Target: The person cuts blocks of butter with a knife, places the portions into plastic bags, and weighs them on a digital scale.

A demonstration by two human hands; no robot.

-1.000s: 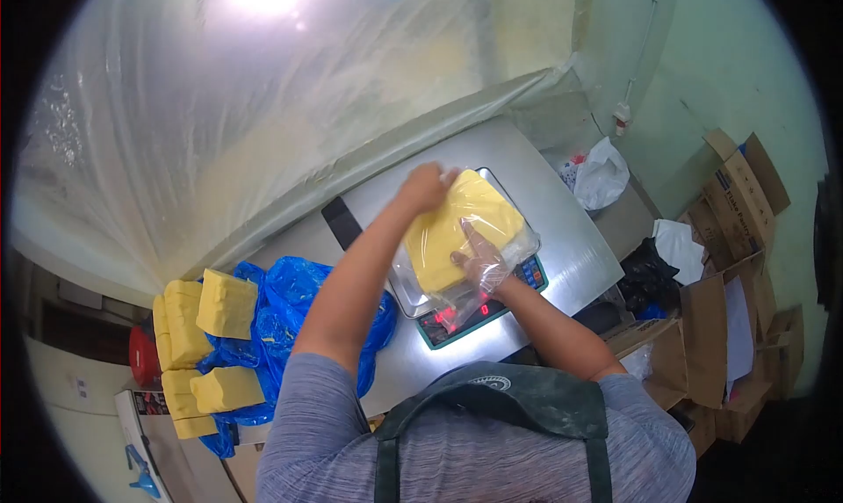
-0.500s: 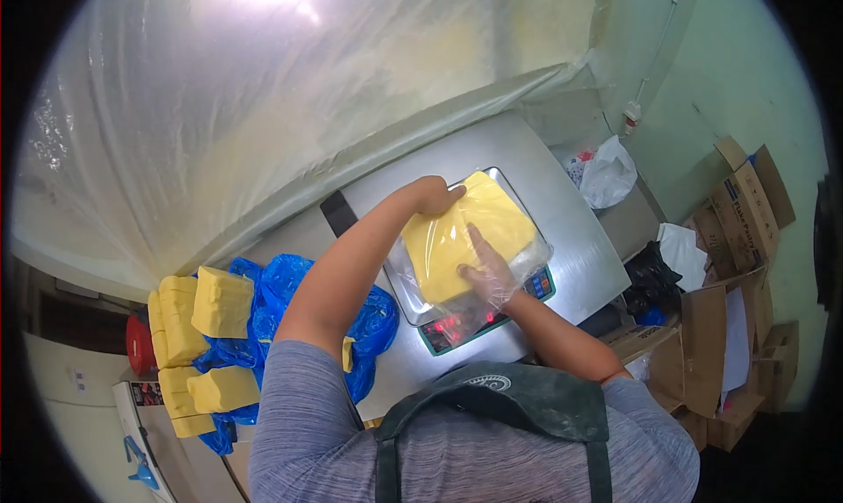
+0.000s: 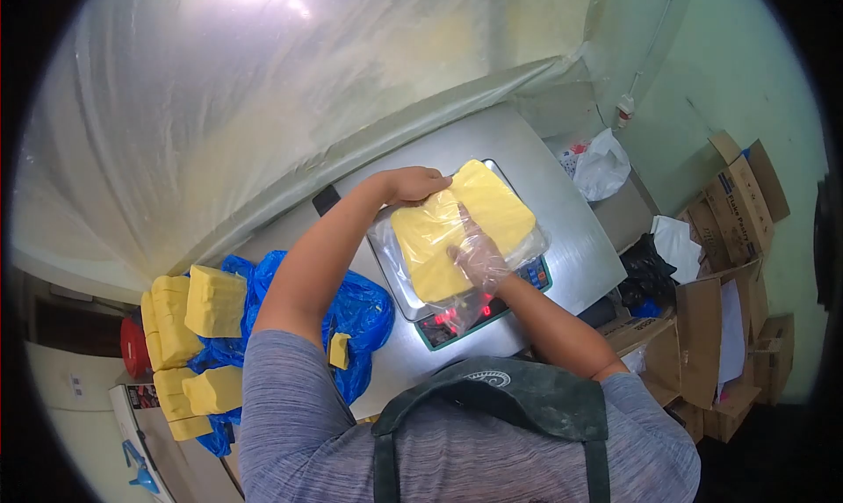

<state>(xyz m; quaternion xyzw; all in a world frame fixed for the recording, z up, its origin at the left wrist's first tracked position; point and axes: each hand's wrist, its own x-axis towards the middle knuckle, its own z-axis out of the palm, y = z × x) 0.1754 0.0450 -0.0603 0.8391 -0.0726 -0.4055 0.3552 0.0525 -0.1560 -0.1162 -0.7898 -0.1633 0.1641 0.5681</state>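
Observation:
A flat yellow slab (image 3: pixel 500 209) in a clear plastic bag lies over the metal tray of a green-edged scale (image 3: pixel 461 327) with red digits. My left hand (image 3: pixel 420 185) grips the slab and bag at the upper left edge, its fingers partly hidden. Inside the clear bag, my right hand (image 3: pixel 479 254) lies on top of the slab, thumb and fingers spread apart. The bag's loose plastic bunches round my right wrist and hangs over the scale's display.
Yellow blocks (image 3: pixel 215 301) and a blue plastic bag (image 3: pixel 360 305) stand at the left. A small yellow piece (image 3: pixel 339 350) lies on the blue bag. On the right are a white bag (image 3: pixel 602 167), a black bag (image 3: pixel 648 270) and cardboard boxes (image 3: pixel 700 345).
My left hand has moved from above the slab onto its upper left edge. The slab has shifted slightly left. The small yellow piece on the blue bag has come into view.

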